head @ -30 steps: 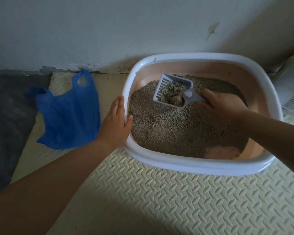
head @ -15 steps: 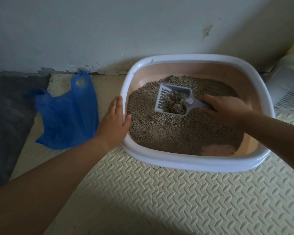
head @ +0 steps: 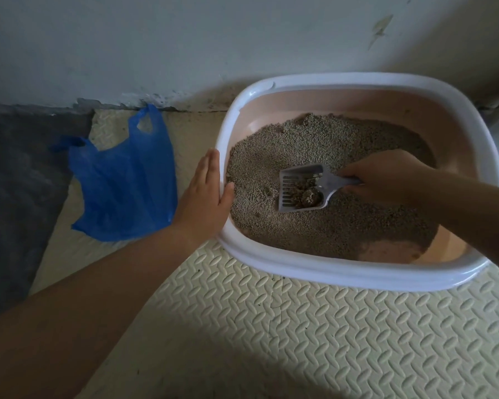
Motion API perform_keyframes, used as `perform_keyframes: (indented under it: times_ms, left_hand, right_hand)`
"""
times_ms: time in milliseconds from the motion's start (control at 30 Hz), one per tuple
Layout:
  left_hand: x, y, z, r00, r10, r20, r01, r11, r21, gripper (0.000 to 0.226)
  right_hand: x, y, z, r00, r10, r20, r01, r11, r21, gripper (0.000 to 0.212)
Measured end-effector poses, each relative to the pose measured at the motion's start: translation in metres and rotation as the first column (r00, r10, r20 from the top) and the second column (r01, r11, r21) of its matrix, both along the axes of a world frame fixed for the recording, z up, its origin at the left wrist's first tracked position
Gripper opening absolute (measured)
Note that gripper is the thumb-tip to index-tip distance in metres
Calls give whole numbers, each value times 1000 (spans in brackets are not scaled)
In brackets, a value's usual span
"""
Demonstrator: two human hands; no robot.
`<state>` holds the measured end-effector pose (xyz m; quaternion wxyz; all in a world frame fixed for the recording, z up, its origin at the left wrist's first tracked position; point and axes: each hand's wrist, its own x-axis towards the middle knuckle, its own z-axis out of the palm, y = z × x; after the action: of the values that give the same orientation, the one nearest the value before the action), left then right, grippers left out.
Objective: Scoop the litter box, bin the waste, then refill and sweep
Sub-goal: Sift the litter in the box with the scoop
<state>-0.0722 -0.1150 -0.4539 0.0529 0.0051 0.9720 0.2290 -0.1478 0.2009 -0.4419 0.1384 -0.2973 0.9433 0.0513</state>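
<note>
Gripping the scoop (head: pixel 303 188) mid-frame, the right hand (head: pixel 386 175) could tip clumps (head: pixel 308 195) out before the blue bag (head: pixel 124 182) at left, while the flat left hand (head: pixel 205 197) steadies the litter box (head: pixel 271 263).

Dim floor corner of a home with a cat. A white-rimmed litter box (head: pixel 300 269), with a slotted scoop (head: pixel 300 185) in its grey litter (head: pixel 285 145), sits on a cream foam mat (head: pixel 300 341) with a raised pattern. It stands close to a pale painted wall (head: pixel 185 38), scuffed and flaking along its base. A blue plastic bag (head: pixel 127 182) lies at the edge of a dark grey rug (head: pixel 18 182).
</note>
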Motion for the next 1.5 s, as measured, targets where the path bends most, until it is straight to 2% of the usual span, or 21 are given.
perform_keyframes:
  times_ms: [167,367,500,700,1000,1300,1500]
  left_hand:
    - [-1,-3,-5,999,-15,-33,16,999,33,65]
    - [-1,-2,-9,999,-2,-44,5,998,69,65]
    - [0,-2,-9,999,-3,-48,7,996,90,64]
    - [-1,0,-8,999,19,-45,-12,990,138,68]
    - [0,-1,-8,999,20,-39,-14,990,143,66]
    - [0,-3,-7,1000,7,-26,-4,996,86,57]
    - [1,0,0,1000,19,14,-20,999,44,58]
  right_hand:
    - [9,-29,-6,1000,13,-18,-14,999,-29,22]
    - [13,-68,-13,999,-34,36,36,997,-64,23]
    - [15,-89,-24,1000,-9,-9,9,998,-64,22]
    - [4,-74,-37,997,53,62,-41,982,-185,21]
    - [11,-55,-54,990,-15,141,57,953,-299,26]
    - [28,0,-17,992,-117,43,125,923,-365,24]
    - [49,23,2,991,-130,30,133,937,-324,25]
